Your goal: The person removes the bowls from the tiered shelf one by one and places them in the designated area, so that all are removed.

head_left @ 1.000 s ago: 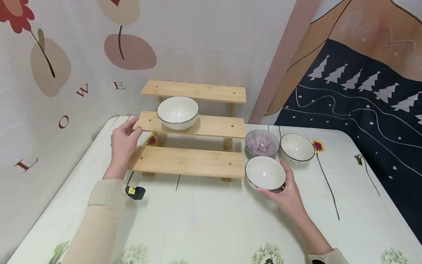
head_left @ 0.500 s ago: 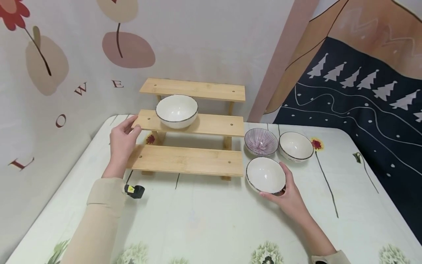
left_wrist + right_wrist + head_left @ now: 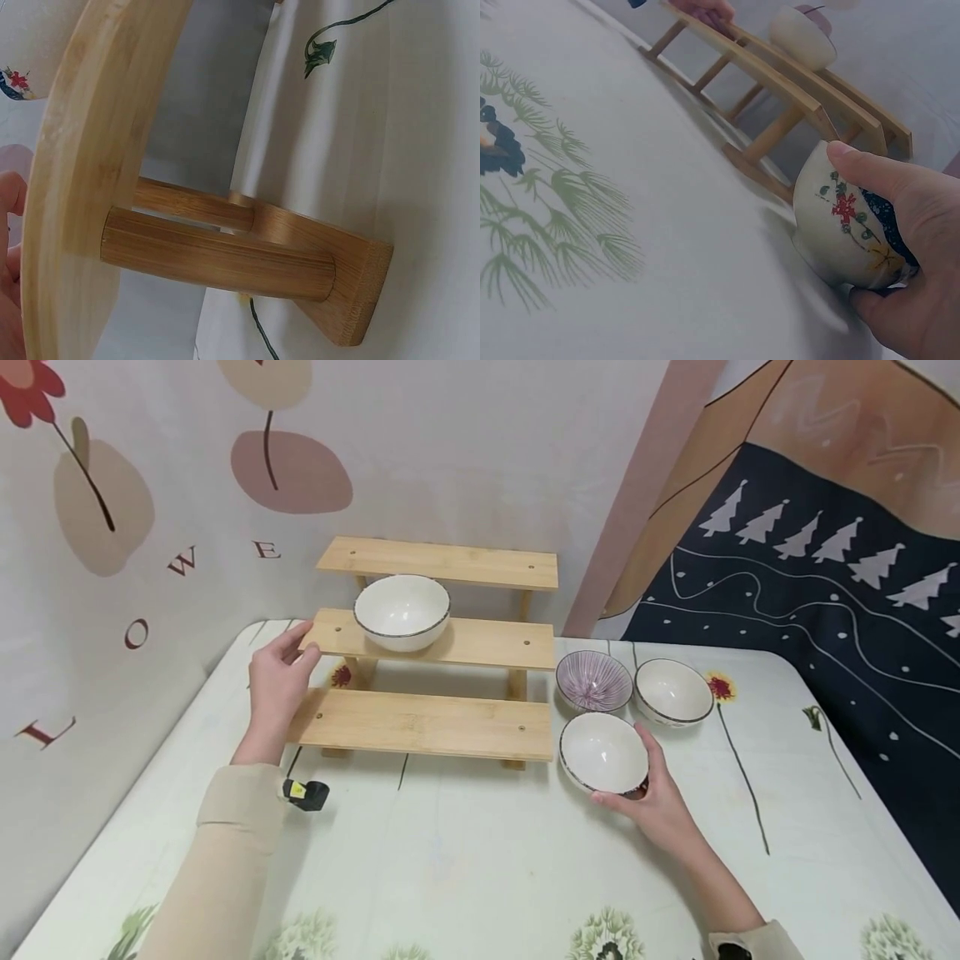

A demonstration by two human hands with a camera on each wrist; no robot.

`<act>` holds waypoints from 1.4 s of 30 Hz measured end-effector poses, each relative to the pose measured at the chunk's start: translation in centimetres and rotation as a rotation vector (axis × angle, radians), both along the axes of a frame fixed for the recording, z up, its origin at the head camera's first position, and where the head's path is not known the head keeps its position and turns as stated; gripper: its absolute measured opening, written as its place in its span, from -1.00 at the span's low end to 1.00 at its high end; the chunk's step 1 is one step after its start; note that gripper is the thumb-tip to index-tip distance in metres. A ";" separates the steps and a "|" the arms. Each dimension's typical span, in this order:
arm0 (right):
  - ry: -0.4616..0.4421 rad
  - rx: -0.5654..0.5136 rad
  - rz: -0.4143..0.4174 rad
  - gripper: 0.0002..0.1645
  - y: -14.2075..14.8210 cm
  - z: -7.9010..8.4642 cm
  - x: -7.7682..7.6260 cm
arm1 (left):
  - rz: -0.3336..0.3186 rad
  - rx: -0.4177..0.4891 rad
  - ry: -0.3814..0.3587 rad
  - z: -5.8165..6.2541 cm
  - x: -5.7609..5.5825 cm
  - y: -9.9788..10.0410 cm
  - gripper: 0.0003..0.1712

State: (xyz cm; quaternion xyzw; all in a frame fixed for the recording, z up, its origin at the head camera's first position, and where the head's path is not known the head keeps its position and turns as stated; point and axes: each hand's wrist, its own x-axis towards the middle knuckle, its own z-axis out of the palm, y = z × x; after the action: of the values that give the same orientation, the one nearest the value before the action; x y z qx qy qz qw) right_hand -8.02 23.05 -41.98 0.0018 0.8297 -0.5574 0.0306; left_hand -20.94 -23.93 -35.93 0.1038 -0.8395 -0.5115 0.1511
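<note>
My right hand (image 3: 663, 802) grips a white bowl (image 3: 602, 750) with a dark rim by its right side. In the right wrist view this bowl (image 3: 836, 217) shows red, yellow and blue flower decoration and a shadow beneath; whether its base touches the table I cannot tell. The left hand (image 3: 277, 681) holds the left end of the middle board of a three-step wooden rack (image 3: 427, 721). On that board sits a larger white bowl (image 3: 402, 612), left of centre. A purple-striped bowl (image 3: 594, 682) and another white bowl (image 3: 673, 692) stand behind the held one.
The rack's top board (image 3: 438, 562) stands close to the wall cloth (image 3: 465, 460). A small black object (image 3: 307, 794) with a yellow label is by the left wrist. Printed flowers cover the tablecloth (image 3: 450, 860).
The bowl in my right hand dipped slightly toward me, then came back close to the purple-striped bowl. My left hand keeps its hold on the rack. The head view has shifted a little.
</note>
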 end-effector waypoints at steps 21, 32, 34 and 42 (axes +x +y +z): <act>0.066 0.124 -0.016 -0.04 1.4 1.8 -0.7 | -0.001 0.010 -0.029 0.4 0.3 0.0 -0.42; 0.262 0.149 -0.035 -0.49 1.2 3.4 -1.8 | -0.002 0.008 -0.031 0.3 0.3 0.0 -0.42; 0.275 0.155 -0.040 -0.53 1.1 3.8 -2.0 | -0.004 0.009 -0.033 0.3 0.3 0.0 -0.42; 0.288 0.155 -0.075 -0.64 0.8 5.5 -2.9 | -0.007 0.020 -0.042 0.5 0.4 0.1 -0.41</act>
State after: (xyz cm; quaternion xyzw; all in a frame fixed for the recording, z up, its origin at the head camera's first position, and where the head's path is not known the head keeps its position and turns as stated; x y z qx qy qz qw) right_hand -10.89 23.81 -36.52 -0.0447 0.8653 -0.4871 -0.1099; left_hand -20.57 -23.83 -35.46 0.1129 -0.8376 -0.5183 0.1306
